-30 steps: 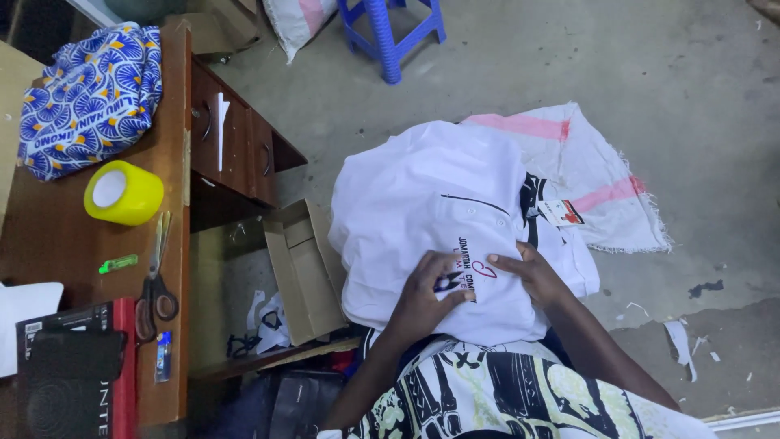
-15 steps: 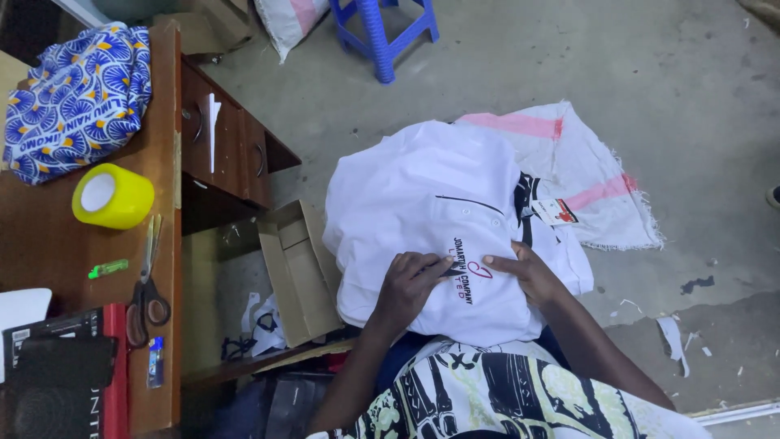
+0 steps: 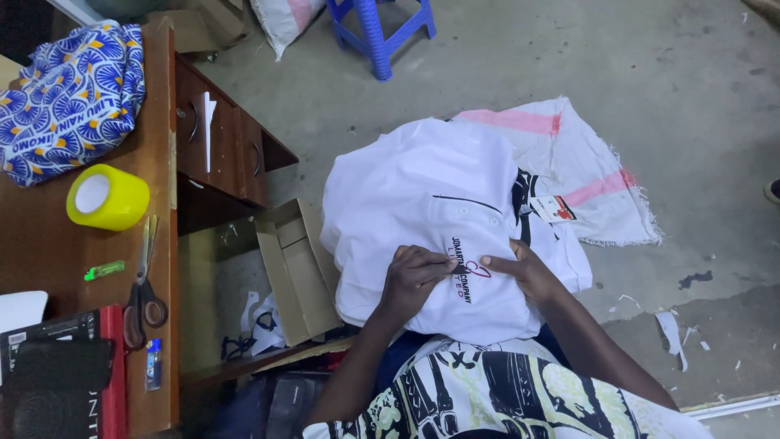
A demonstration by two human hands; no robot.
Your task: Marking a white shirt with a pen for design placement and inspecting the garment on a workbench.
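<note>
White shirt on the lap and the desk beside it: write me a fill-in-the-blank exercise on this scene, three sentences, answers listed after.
1. Both hands, the left hand and the right hand, rest on a folded ____ shirt lying on the person's lap.
2. On the wooden desk, the roll of tape is ____ in colour.
3. The scissors lie on the desk between the tape roll and a small ____ lighter.

Missing words: white; yellow; blue
</note>
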